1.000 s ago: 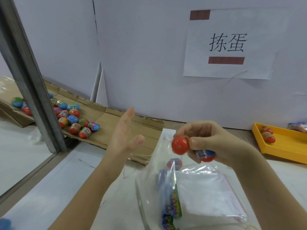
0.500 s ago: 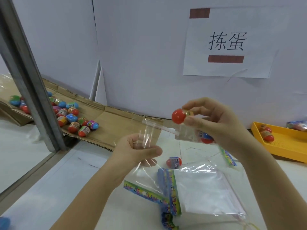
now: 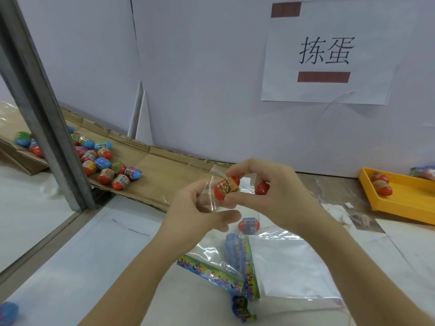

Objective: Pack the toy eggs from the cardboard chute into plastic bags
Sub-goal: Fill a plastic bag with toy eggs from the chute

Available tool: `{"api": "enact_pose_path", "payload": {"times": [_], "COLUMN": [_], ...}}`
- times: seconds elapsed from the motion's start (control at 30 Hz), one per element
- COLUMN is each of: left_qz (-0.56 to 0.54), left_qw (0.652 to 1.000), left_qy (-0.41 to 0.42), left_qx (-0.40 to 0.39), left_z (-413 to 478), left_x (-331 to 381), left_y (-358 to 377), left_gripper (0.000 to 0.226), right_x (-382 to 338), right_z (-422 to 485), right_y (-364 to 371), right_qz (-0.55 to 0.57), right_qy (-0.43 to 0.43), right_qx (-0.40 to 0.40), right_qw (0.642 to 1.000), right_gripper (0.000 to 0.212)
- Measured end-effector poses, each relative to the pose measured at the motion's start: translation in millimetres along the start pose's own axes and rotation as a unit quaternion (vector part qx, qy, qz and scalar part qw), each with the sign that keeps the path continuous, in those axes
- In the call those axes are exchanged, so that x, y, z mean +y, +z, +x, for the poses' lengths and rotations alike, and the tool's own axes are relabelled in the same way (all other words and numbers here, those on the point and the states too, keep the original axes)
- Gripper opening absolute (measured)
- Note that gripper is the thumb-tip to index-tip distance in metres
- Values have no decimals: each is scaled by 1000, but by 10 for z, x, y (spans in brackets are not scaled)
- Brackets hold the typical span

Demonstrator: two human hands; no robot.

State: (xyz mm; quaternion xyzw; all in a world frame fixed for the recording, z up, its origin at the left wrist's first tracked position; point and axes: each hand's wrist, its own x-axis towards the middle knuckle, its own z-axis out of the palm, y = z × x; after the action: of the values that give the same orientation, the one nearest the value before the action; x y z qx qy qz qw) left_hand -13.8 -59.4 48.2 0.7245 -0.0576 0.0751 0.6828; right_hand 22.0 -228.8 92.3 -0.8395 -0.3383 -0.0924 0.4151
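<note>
A red egg (image 3: 227, 187) with a printed wrapper is pinched between the thumb and forefinger of the right hand (image 3: 273, 194). A second egg (image 3: 262, 188) is tucked under the curled back fingers of the same hand. A clear bag (image 3: 210, 184) is pinched at its edge by the left hand (image 3: 195, 212), whose fingers are curled round the film. The wrapped egg is held right against the bag, but whether it has passed the mouth cannot be told through the glare on the plastic.

The eggs are judged to be light, hard and smooth, and so likely to roll or squirt out of a loose grip. They are best taken across the middle, on the wrapper band, where some friction is offered. The bag is judged to be limp and slippery and will collapse if released, so it should be held at the mouth with one layer drawn away from the other.

A pile of eggs (image 3: 103, 164) is left on the cardboard chute (image 3: 160, 168) at the left, partly behind a metal post (image 3: 40, 102). One loose egg (image 3: 247, 225) lies on the table (image 3: 94, 267) just beyond a stack of bags (image 3: 282, 267). A few more eggs are seen in a yellow tray (image 3: 414, 198) at the right.
</note>
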Motion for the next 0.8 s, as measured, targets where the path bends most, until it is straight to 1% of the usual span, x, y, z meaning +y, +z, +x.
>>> {"api": "enact_pose_path", "payload": {"times": [0.07,0.13,0.2,0.23,0.3,0.37,0.53,0.67,0.8], "left_qz": [-7,-5,-4,-1,11,16,88,102,143], "left_qw": [1000,999,999,998,998,996,989,986,975], "left_qy": [5,-1,-7,-6,7,27,84,98,136], "left_qx": [16,32,47,55,68,79,88,91,105], "left_z": [-6,-1,4,8,16,17,-16,-9,-17], "left_x": [9,6,5,2,-8,-29,-68,-106,-129], "left_y": [8,7,4,3,7,13,22,37,29], "left_gripper": [46,55,65,70,76,81,87,86,85], "right_x": [-5,5,6,1,-22,-40,-61,-92,-31], "right_z": [4,12,15,16,13,11,12,7,12], "right_y": [3,-4,-35,-54,-77,-69,-14,-42,-57], "right_qz": [18,58,121,135,120,101,88,123,84], "right_qy": [-6,15,50,58,61,63,63,84,107], "right_qx": [-33,-43,-38,-44,-67,-77,-50,-64,-48], "right_qw": [999,997,991,988,989,990,993,987,990], "right_gripper": [23,20,28,33,44,46,41,41,20]}}
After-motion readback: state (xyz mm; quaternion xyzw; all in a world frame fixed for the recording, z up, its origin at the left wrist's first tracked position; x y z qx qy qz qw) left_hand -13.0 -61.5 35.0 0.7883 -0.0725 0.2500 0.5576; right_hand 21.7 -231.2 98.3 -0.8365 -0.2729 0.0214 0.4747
